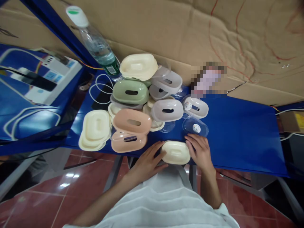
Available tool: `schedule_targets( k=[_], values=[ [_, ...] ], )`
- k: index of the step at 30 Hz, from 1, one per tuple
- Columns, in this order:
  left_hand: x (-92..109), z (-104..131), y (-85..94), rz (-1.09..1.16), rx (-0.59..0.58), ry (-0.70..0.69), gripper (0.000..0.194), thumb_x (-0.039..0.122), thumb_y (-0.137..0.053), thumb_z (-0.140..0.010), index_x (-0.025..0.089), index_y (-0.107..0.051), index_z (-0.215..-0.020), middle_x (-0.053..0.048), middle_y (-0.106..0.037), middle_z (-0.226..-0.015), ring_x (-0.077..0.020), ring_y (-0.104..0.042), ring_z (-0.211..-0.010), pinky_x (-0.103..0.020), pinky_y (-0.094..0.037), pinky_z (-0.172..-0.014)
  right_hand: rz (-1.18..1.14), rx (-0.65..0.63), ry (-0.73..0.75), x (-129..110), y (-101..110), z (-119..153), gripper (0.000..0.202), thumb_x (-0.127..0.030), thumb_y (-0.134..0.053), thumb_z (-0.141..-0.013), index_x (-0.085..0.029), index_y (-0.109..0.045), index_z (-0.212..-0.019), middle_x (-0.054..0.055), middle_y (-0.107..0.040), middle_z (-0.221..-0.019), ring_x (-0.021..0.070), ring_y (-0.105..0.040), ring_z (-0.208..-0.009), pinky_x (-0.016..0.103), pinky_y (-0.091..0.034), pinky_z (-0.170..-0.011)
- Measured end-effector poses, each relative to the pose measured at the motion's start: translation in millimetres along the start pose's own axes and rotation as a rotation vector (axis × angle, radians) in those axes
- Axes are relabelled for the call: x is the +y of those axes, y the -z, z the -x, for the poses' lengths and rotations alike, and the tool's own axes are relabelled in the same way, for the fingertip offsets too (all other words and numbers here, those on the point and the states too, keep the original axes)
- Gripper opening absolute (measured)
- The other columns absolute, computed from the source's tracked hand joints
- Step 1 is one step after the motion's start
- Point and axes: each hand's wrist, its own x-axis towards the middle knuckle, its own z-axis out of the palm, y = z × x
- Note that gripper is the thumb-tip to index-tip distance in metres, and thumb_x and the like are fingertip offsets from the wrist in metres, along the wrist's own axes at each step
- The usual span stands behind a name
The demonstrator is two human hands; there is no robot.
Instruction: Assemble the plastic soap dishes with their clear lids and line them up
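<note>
At the table's front edge a cream oval lid (176, 152) lies flat between my two hands. My left hand (149, 160) grips its left end, with a fingertip on the rim and the thumb lower down. The fingers of my right hand (200, 150) bend against the lid's right end and hold it there. Just beyond my right hand is a clear oval cover (195, 126) with a round sticker. Further left are peach trays (131, 122) with slots, a green tray (130, 91), stacked cream lids (96, 126) and pale grey trays (167, 110).
A water bottle (97, 44) leans at the back left, near a cable and a dark flat object (102, 100). Power strips (55, 77) stand on the left blue surface. Cardboard (166, 28) rises behind the blue table (247, 136). A blurred pinkish item (207, 80) is at the back.
</note>
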Motion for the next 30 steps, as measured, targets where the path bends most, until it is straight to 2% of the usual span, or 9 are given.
schedule_targets(
  k=[3, 5, 9, 12, 15, 19, 21, 25, 30],
  values=[
    [-3.4, -2.3, -0.9, 0.01, 0.062, 0.005, 0.039, 0.032, -0.074, -0.102, 0.018, -0.06, -0.136, -0.024, -0.056, -0.156, -0.0382, -0.057, -0.148, -0.055, -0.061, -0.113, 0.035, 0.028, 0.067, 2.9, 9.1, -26.1, 0.038, -0.022, -0.062, -0.108, -0.026, -0.066, -0.146, 0.011, -0.075, -0.136, 0.0265, -0.071, -0.125, 0.044, -0.054, -0.107],
    [-5.6, -6.6, -0.6, 0.019, 0.08, 0.03, 0.037, 0.028, -0.075, -0.101, 0.019, -0.06, -0.133, -0.024, -0.055, -0.157, -0.038, -0.056, -0.149, -0.057, -0.059, -0.114, 0.08, -0.013, 0.152, 4.3, 10.3, -53.2, 0.043, -0.024, -0.06, -0.109, -0.027, -0.061, -0.152, 0.01, -0.071, -0.146, 0.0274, -0.066, -0.135, 0.046, -0.051, -0.113],
    [-8.8, -15.9, -0.3, -0.009, 0.107, 0.059, 0.029, 0.023, -0.074, -0.1, 0.018, -0.061, -0.126, -0.022, -0.059, -0.153, -0.0356, -0.06, -0.145, -0.053, -0.061, -0.113, 0.157, -0.124, 0.328, 12.6, -6.3, -105.2, 0.039, -0.025, -0.056, -0.112, -0.021, -0.061, -0.151, 0.009, -0.07, -0.149, 0.0258, -0.062, -0.14, 0.046, -0.045, -0.118],
    [-9.8, -17.8, -1.0, -0.032, 0.121, 0.073, 0.03, 0.024, -0.075, -0.1, 0.018, -0.061, -0.126, -0.022, -0.06, -0.153, -0.0346, -0.063, -0.142, -0.051, -0.062, -0.112, 0.14, -0.129, 0.352, 18.1, -17.3, -116.1, 0.033, -0.021, -0.053, -0.114, -0.022, -0.067, -0.143, 0.005, -0.075, -0.141, 0.0222, -0.067, -0.133, 0.045, -0.043, -0.118],
    [-11.3, -15.4, 0.0, -0.022, 0.12, 0.054, 0.031, 0.024, -0.076, -0.1, 0.019, -0.061, -0.127, -0.021, -0.06, -0.153, -0.0339, -0.062, -0.143, -0.049, -0.062, -0.112, 0.116, -0.058, 0.272, 16.2, -7.0, -92.3, 0.032, -0.024, -0.058, -0.112, -0.028, -0.069, -0.142, 0.002, -0.078, -0.134, 0.0223, -0.071, -0.127, 0.046, -0.043, -0.117],
    [-15.6, -10.8, 4.8, 0.038, 0.076, -0.012, 0.04, 0.027, -0.078, -0.098, 0.021, -0.062, -0.134, -0.02, -0.063, -0.151, -0.0335, -0.065, -0.14, -0.048, -0.062, -0.112, 0.082, 0.067, 0.165, -0.3, 20.3, -21.9, 0.048, -0.024, -0.074, -0.102, -0.034, -0.066, -0.148, 0.003, -0.081, -0.121, 0.0237, -0.075, -0.115, 0.045, -0.048, -0.111],
    [-18.2, -9.1, 6.4, 0.07, 0.048, -0.032, 0.047, 0.029, -0.079, -0.098, 0.021, -0.06, -0.141, -0.019, -0.063, -0.149, -0.0329, -0.066, -0.138, -0.048, -0.063, -0.111, 0.05, 0.094, 0.131, -12.9, 25.1, 16.0, 0.053, -0.022, -0.076, -0.099, -0.035, -0.066, -0.149, 0.002, -0.082, -0.111, 0.0224, -0.076, -0.106, 0.043, -0.051, -0.106],
    [-22.3, -6.1, 5.9, 0.076, 0.093, -0.023, 0.064, 0.032, -0.079, -0.099, 0.023, -0.05, -0.155, -0.021, -0.055, -0.156, -0.0322, -0.062, -0.143, -0.043, -0.065, -0.107, 0.054, 0.071, 0.064, -34.9, 14.0, 66.6, 0.047, -0.016, -0.074, -0.098, -0.035, -0.07, -0.141, 0.001, -0.083, -0.104, 0.021, -0.079, -0.098, 0.042, -0.053, -0.101],
    [-25.1, -1.7, 6.3, 0.077, 0.041, -0.082, 0.066, 0.02, -0.08, -0.096, 0.026, -0.053, -0.156, -0.019, -0.042, -0.168, -0.0336, -0.054, -0.151, -0.044, -0.06, -0.114, -0.066, -0.011, 0.099, -42.1, -5.5, 76.1, 0.047, -0.008, -0.068, -0.099, -0.027, -0.069, -0.142, 0.005, -0.083, -0.112, 0.0226, -0.077, -0.114, 0.041, -0.056, -0.102]
  ],
)
